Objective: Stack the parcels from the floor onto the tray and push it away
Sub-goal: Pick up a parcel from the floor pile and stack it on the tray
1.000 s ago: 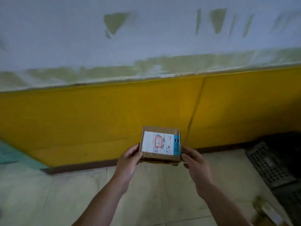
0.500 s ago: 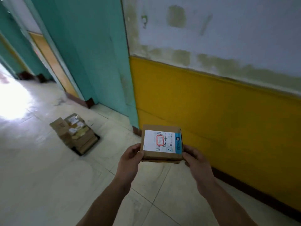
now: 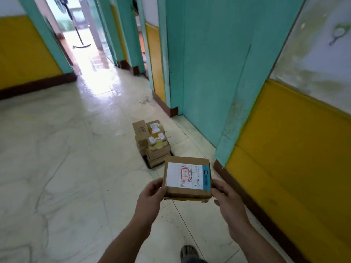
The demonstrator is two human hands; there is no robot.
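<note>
Carried parcel: small flat cardboard parcel [image 3: 187,177], white label up, held level in the air in front of the body. It is above the floor [image 3: 66,149] and touches nothing but the hands.
Left hand: the left hand [image 3: 150,198] grips the parcel's left edge, thumb on the top rim, fingers curled under.
Right hand: the right hand [image 3: 228,204] clasps the right edge; its fingertips underneath are hidden.
Pile: several brown parcels in a pile [image 3: 153,143] on the floor ahead, near the teal pillar [image 3: 209,73]. Its top looks uneven, with small labelled boxes beside a plain one.
Tray: only a dark lip of the tray [image 3: 145,160] shows at the pile's near corner; the rest is covered.
Step in hand (my reading): carry this parcel over and set it on top.
Doing it well: walk right up before lowering, and crouch rather than drop it. Pick the flattest patch on top and lay the parcel flat, edges square with those below. Let go only once it sits without rocking.
Risk: a crooked top layer could shed boxes when the tray gets pushed.
Footing: a sandalled foot [image 3: 188,252] shows low in view. The tiles look glossy, so step carefully.
</note>
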